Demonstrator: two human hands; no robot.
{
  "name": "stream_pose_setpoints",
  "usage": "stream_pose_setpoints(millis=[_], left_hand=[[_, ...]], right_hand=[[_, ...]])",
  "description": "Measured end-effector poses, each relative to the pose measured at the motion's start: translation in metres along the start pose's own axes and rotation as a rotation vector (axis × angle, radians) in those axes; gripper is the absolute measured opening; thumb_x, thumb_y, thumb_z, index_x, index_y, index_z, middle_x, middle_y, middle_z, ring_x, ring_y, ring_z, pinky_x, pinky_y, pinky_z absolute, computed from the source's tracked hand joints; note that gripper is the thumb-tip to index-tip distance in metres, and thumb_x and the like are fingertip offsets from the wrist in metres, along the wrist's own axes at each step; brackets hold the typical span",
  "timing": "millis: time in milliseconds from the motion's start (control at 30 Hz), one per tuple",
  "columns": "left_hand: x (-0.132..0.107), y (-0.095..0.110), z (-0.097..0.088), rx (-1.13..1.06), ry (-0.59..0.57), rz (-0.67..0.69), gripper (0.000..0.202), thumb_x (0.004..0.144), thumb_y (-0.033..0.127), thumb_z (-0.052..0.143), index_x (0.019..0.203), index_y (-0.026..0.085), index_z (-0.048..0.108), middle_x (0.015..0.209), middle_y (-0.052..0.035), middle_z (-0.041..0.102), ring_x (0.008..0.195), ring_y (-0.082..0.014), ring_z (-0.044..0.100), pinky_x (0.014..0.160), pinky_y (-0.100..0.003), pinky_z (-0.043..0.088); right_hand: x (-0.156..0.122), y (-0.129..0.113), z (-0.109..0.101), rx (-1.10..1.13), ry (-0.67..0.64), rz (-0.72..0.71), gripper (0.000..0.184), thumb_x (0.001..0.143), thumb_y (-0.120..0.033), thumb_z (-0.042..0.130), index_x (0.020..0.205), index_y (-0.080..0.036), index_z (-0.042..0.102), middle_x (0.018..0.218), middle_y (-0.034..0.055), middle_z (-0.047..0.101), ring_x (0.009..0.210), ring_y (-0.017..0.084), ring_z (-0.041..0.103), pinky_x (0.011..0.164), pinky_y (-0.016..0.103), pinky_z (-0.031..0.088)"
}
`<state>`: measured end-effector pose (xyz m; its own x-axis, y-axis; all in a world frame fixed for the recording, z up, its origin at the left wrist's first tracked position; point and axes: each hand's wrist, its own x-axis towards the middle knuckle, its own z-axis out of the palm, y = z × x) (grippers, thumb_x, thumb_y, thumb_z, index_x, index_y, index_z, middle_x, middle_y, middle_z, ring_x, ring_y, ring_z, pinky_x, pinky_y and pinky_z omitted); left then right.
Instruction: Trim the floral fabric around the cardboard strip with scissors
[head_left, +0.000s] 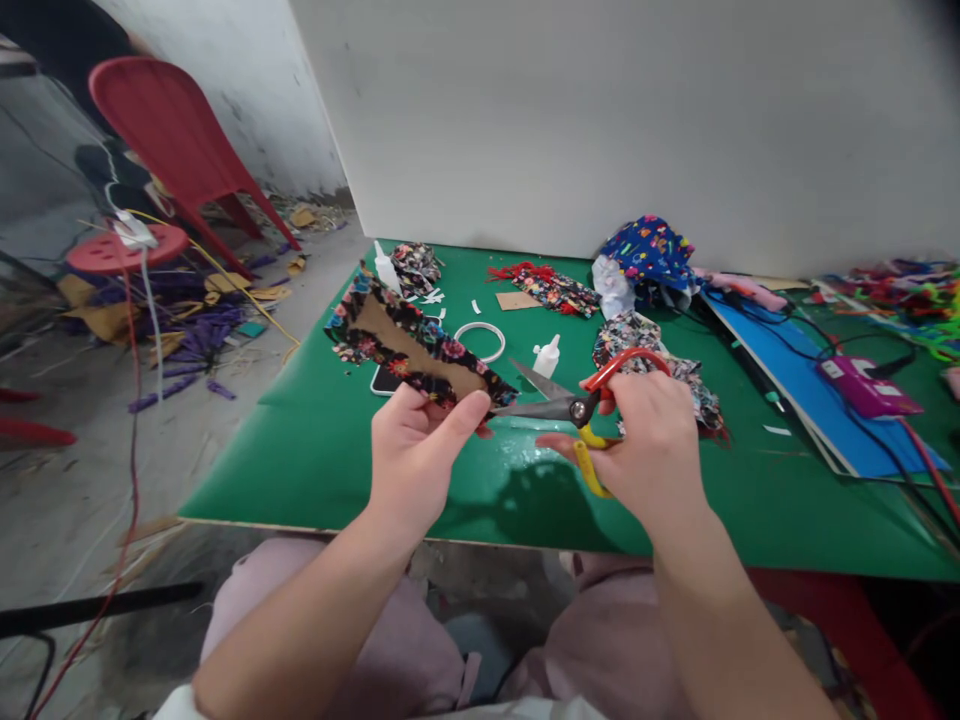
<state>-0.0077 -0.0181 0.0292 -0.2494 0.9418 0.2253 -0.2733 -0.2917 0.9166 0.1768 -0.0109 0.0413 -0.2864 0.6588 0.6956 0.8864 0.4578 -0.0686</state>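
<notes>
My left hand pinches the near end of a long cardboard strip wrapped in black floral fabric, held up over the green table. My right hand grips scissors with one red and one yellow handle. Their blades are apart and point left at the fabric end beside my left thumb.
On the table lie a white ring, two small white glue bottles, a phone under the strip, floral fabric scraps, a blue patterned cloth, a blue board and a purple device with cables. A red chair stands far left.
</notes>
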Motion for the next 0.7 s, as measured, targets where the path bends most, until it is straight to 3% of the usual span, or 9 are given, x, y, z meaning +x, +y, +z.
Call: stream_pose_setpoints(millis=[233,467,700], left_hand=[[-0.0026,-0.0043,-0.0025,-0.003,-0.042,-0.004,0.013,0.074,0.028,0.067,0.080,0.019,0.061,0.073,0.0028,0.067,0.059,-0.0099,0.061,0.052,-0.021,0.054],[-0.0044,-0.0080,-0.0044,0.029,-0.033,0.027,0.009,0.074,0.024,0.068,0.075,0.020,0.060,0.068,0.0038,0.063,0.057,-0.0094,0.059,0.045,-0.019,0.050],[-0.0043,-0.0047,-0.0004,-0.057,-0.085,0.038,0.002,0.077,0.022,0.065,0.078,0.021,0.065,0.072,0.0048,0.065,0.060,-0.0075,0.059,0.053,-0.018,0.053]], right_hand=[[0.0002,0.0023,0.0009,-0.077,0.013,0.009,0.035,0.074,-0.052,0.054,0.076,-0.017,0.052,0.062,0.0027,0.052,0.064,0.017,0.044,0.066,0.032,0.033],[0.0009,0.0015,-0.0007,-0.093,-0.002,0.016,0.035,0.071,-0.051,0.057,0.076,-0.016,0.057,0.061,0.0026,0.052,0.063,0.017,0.045,0.066,0.032,0.033],[0.0014,-0.0008,-0.0019,-0.085,-0.001,0.016,0.035,0.072,-0.049,0.058,0.079,-0.015,0.061,0.060,0.0023,0.052,0.062,0.017,0.045,0.066,0.031,0.034]])
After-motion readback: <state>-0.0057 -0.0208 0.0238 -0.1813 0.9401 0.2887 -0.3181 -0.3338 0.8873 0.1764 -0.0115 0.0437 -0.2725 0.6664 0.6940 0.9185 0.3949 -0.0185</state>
